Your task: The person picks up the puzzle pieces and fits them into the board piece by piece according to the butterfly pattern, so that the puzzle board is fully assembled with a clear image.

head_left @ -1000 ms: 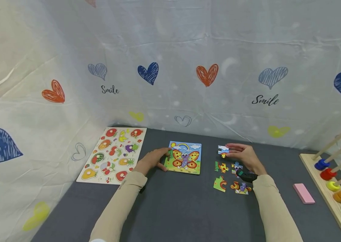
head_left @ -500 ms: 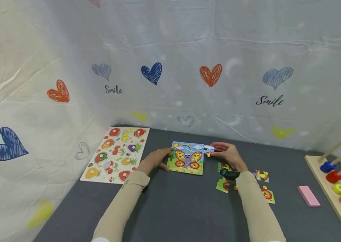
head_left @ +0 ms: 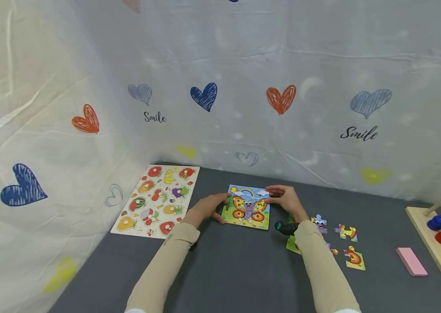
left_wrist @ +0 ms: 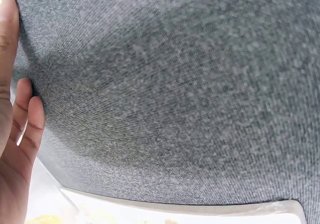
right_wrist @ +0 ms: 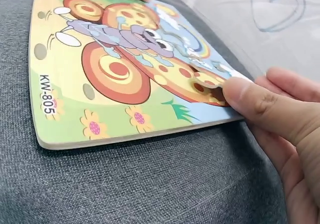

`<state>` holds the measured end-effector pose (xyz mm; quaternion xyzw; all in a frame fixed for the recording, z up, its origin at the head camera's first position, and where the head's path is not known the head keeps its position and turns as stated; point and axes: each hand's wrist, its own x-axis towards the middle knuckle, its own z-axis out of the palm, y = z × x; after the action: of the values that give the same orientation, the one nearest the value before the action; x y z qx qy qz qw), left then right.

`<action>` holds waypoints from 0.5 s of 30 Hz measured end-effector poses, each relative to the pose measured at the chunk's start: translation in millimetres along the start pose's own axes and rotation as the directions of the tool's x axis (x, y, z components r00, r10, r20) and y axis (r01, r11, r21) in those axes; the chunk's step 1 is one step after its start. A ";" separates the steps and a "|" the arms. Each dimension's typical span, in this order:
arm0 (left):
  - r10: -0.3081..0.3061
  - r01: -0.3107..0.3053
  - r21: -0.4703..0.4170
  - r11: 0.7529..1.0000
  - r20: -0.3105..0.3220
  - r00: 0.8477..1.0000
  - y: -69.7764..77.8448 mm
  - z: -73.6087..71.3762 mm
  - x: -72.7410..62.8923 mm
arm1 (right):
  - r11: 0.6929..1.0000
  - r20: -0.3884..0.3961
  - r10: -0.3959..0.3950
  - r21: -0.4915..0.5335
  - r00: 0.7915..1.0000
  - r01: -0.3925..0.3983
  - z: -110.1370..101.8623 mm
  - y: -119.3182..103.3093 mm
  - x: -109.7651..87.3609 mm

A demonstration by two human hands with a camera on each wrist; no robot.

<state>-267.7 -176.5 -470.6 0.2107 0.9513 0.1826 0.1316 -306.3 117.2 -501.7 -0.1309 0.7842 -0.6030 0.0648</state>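
Observation:
A square butterfly puzzle board (head_left: 248,213) lies on the dark grey tabletop. My left hand (head_left: 206,208) rests along its left edge, fingertips on the board and thumb at the near left side; in the left wrist view that hand (left_wrist: 17,139) shows only partly. My right hand (head_left: 286,201) is over the board's upper right corner. In the right wrist view, its thumb (right_wrist: 237,91) pinches a small puzzle piece (right_wrist: 209,78) against the picture, a dark gap showing beside the piece. Most of the piece is hidden by the fingers.
Several loose puzzle pieces (head_left: 347,232) lie right of the board, some behind the right forearm. A fruit puzzle board (head_left: 157,200) lies left. A pink block (head_left: 411,261) and a wooden peg rack (head_left: 419,221) with coloured rings stand at right. A printed sheet (head_left: 243,108) hangs behind.
My right hand has carried the puzzle piece leftward from above the loose pieces to the board's upper right corner. The left hand stays at the board's left edge; the head view shifts right.

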 end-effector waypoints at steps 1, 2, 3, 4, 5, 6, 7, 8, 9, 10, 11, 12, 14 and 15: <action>0.001 -0.001 -0.001 1.000 0.001 1.000 0.3 -0.1 0.0 | 1.000 -0.004 0.004 -0.031 1.000 -0.004 0.8 -1.1 0.4; -0.001 0.001 -0.002 1.000 0.002 1.000 0.5 -0.2 -0.3 | 0.998 -0.010 0.008 -0.060 1.000 -0.008 1.5 -2.5 0.8; -0.002 0.002 0.000 1.000 0.000 1.000 0.4 -0.3 -0.7 | 0.995 -0.012 0.003 -0.096 1.000 -0.004 2.0 -4.1 1.5; -0.003 0.003 0.000 1.000 -0.002 1.000 0.6 -0.5 -1.0 | 0.992 -0.013 0.002 -0.128 1.000 -0.003 2.3 -5.9 1.8; -0.005 0.005 0.004 1.000 -0.002 1.000 0.8 -0.6 -1.2 | 0.987 -0.012 -0.003 -0.159 1.000 0.001 2.7 -7.6 2.4; -0.006 0.006 0.006 1.000 -0.001 1.000 1.0 -0.9 -1.4 | 0.983 -0.009 -0.005 -0.185 1.000 0.003 2.9 -9.4 2.9; -0.004 0.004 0.007 1.000 -0.001 1.000 0.9 -0.9 -1.6 | 0.978 -0.008 -0.008 -0.210 1.000 0.006 3.4 -11.0 3.4; -0.002 0.002 0.007 1.000 -0.001 1.000 0.8 -0.8 -1.6 | 0.974 -0.008 -0.004 -0.226 1.000 0.002 3.9 -12.5 3.9; 0.001 -0.001 0.006 1.000 0.000 1.000 0.7 -0.7 -1.5 | 0.969 -0.010 0.000 -0.248 1.000 -0.002 4.4 -13.8 4.5; 0.000 0.000 0.003 1.000 0.003 1.000 0.5 -0.6 -1.4 | 0.965 -0.011 0.007 -0.262 1.000 -0.010 5.2 -15.0 5.0; 0.004 -0.004 0.002 1.000 0.004 1.000 0.4 -0.1 -0.7 | 0.961 -0.011 0.012 -0.277 1.000 -0.015 5.5 -16.1 5.7; 0.009 -0.009 0.002 1.000 0.002 1.000 0.2 0.4 0.0 | 0.956 -0.012 0.020 -0.292 1.000 -0.022 6.0 -17.4 6.4; 0.015 -0.015 -0.002 1.000 -0.004 1.000 -0.5 1.5 1.3 | 0.947 -0.013 0.036 -0.320 0.999 -0.038 7.4 -19.6 8.3; 0.014 -0.014 -0.001 1.000 -0.004 1.000 -0.8 1.8 1.8 | 0.941 -0.016 0.044 -0.334 0.999 -0.046 8.3 -20.7 9.4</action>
<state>-269.0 -175.8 -472.9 0.2168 0.9500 0.1846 0.1284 -310.5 102.0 -483.4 -0.1196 0.8782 -0.4601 0.0522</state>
